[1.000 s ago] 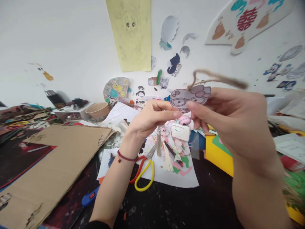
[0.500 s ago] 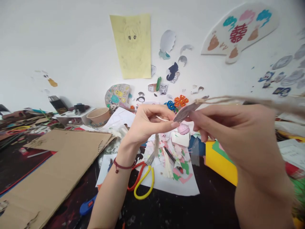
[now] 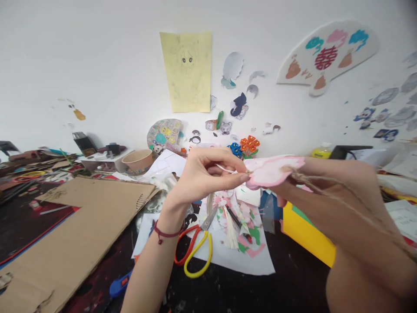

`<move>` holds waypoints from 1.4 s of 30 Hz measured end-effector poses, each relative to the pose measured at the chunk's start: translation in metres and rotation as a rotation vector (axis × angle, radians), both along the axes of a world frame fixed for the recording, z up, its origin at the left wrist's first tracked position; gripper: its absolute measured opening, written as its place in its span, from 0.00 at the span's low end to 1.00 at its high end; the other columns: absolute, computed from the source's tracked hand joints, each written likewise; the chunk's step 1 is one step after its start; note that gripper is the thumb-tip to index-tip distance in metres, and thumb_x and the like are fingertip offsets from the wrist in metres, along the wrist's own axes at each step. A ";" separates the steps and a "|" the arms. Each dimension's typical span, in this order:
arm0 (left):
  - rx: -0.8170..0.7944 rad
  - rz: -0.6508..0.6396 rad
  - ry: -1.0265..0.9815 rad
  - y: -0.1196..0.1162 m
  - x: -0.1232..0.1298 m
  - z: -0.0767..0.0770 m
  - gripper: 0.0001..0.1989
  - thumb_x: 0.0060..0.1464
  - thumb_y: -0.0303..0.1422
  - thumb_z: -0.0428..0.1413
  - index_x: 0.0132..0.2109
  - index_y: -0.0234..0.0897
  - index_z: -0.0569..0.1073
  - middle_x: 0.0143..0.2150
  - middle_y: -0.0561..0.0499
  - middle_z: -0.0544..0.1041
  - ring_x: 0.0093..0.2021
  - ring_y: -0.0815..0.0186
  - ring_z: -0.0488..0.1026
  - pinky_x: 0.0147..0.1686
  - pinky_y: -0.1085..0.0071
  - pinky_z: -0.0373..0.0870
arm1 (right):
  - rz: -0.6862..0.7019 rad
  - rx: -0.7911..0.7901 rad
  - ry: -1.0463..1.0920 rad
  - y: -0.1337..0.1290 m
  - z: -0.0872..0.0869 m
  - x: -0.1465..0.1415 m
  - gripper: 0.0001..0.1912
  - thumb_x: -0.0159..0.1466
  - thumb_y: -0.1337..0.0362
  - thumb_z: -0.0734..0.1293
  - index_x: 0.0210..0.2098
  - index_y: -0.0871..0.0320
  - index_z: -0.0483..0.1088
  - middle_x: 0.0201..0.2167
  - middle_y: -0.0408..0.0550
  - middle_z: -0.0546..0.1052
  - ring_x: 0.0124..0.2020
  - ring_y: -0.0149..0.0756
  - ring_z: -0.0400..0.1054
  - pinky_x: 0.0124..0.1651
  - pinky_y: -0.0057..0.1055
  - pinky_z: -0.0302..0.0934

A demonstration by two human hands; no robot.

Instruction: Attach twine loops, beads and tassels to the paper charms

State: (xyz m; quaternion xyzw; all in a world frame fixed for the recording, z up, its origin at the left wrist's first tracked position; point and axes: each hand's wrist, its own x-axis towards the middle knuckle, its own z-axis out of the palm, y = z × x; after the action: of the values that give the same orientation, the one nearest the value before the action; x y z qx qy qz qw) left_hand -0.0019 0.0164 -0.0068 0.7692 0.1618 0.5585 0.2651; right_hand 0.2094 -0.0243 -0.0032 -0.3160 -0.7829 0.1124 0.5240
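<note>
A pink and white layered cut-out (image 3: 272, 171), flat with a wavy edge, is held up above the table. My right hand (image 3: 312, 195) grips it from behind and from the right; part of those fingers is hidden by it. Brown twine (image 3: 321, 191) is tied at its right end and runs back across my right hand. At the left end, my left hand (image 3: 211, 174) pinches a thin white cord (image 3: 224, 168) between thumb and forefinger, close to a small brown knot. Beneath hang or lie tassels, one of them cream (image 3: 231, 230); which are attached cannot be seen.
Scissors with red and yellow handles (image 3: 198, 248) lie on white paper (image 3: 260, 263) among pink and green scraps. Cardboard (image 3: 81, 234) covers the left side, a blue cutter (image 3: 120, 283) beside it. A yellow box-like object (image 3: 308, 230) stands right, and a bowl (image 3: 137, 161) at the back.
The cut-out has turned from its grey-brown side, seen nearly edge-on, to its pink and white face. My right hand has rotated with it. The pink round bead is now out of sight.
</note>
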 end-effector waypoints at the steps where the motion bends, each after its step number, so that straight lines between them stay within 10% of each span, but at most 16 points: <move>1: 0.001 0.013 0.006 -0.001 0.000 0.000 0.07 0.44 0.29 0.73 0.30 0.36 0.83 0.26 0.52 0.76 0.23 0.76 0.62 0.19 0.75 0.53 | 0.074 -0.025 0.000 0.001 0.000 0.001 0.05 0.62 0.64 0.74 0.35 0.44 0.81 0.27 0.36 0.78 0.33 0.32 0.76 0.34 0.26 0.67; 21: 0.017 0.138 0.077 -0.015 0.002 0.006 0.04 0.50 0.28 0.70 0.30 0.36 0.83 0.27 0.49 0.82 0.27 0.71 0.73 0.23 0.74 0.65 | -0.101 -0.140 0.080 0.012 0.001 -0.005 0.14 0.56 0.69 0.74 0.16 0.56 0.71 0.15 0.40 0.72 0.18 0.29 0.65 0.20 0.26 0.57; 42: 0.239 0.415 0.084 -0.018 0.008 0.000 0.06 0.57 0.27 0.64 0.31 0.36 0.81 0.27 0.51 0.81 0.26 0.70 0.72 0.26 0.70 0.66 | -0.098 -0.033 -0.137 0.018 -0.009 -0.005 0.14 0.68 0.56 0.68 0.29 0.55 0.77 0.26 0.43 0.81 0.28 0.34 0.74 0.33 0.33 0.64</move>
State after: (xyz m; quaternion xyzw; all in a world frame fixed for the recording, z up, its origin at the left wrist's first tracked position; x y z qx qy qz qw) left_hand 0.0056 -0.0017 -0.0068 0.7679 0.2597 0.5838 0.0449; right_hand 0.2049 -0.0064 -0.0123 -0.3693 -0.7986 0.0779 0.4688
